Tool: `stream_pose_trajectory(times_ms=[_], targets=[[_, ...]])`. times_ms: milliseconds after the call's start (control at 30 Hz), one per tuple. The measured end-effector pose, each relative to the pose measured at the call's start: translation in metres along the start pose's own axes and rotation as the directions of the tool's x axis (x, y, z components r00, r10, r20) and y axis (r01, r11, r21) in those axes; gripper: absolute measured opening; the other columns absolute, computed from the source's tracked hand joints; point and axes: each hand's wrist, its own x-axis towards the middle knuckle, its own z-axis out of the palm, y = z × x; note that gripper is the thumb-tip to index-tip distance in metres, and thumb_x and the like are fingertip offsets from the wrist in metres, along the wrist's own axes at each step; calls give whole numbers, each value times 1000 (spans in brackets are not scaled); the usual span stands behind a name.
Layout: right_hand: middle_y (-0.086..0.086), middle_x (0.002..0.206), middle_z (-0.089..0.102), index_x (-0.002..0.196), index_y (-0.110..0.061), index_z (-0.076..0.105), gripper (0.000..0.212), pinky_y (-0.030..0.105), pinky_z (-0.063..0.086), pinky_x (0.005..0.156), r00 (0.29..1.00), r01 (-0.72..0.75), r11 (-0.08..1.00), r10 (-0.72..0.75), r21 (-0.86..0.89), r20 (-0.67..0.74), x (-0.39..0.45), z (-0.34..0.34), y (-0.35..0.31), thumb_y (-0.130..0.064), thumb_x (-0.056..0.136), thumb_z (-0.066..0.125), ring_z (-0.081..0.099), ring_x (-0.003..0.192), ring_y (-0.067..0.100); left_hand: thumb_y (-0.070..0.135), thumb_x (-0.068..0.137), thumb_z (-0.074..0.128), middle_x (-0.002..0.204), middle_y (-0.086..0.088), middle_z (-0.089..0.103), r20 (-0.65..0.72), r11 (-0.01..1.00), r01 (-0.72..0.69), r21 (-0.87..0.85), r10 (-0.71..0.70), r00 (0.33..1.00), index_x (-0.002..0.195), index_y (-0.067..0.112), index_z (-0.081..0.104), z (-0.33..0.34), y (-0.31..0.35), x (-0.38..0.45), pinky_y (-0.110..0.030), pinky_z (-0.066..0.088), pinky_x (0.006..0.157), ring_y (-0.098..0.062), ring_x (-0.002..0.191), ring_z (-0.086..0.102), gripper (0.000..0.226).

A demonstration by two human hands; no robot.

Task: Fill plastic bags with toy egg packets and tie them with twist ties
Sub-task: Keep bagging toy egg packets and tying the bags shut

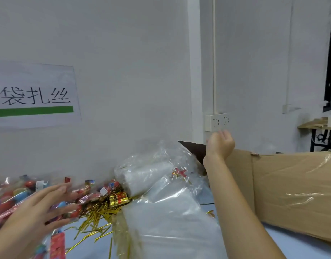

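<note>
Nearest the camera, along the front edge of the table (pixel 291 245), loose gold twist ties (pixel 97 219) are scattered beside a stack of clear plastic bags (pixel 172 217). On the left side, the left hand (pixel 37 208) is spread flat, fingers straight and apart, over the heap of toy egg packets (pixel 15 193); nothing is gripped. Further back, the right hand (pixel 219 143) is raised above the cardboard box (pixel 284 187) at the right edge, fingers loosely curled, nothing held. Behind, a sign (pixel 34 98) and a socket (pixel 218 121) are seen on the wall.
</note>
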Motion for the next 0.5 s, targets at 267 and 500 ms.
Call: stream_pose_trajectory(times_ms=[267,500], targets=[[0,88,77,101,-12,74,21,13,50,59,654,194,842,270,-503,706,-56,16,40,-6,93,57,73,67,10,16,101,54,92,-9,77,-58,971,1,240,13,998,105,10,71,15,23,-14,-23,55,51,-27,77,74,19],[0,137,60,132,-16,63,41,27,46,102,342,790,210,627,-575,699,-89,-12,125,-33,94,64,57,124,18,18,102,54,88,-2,78,-39,937,-18,349,34,999,99,18,73,16,36,-24,-22,56,56,-20,78,75,19]])
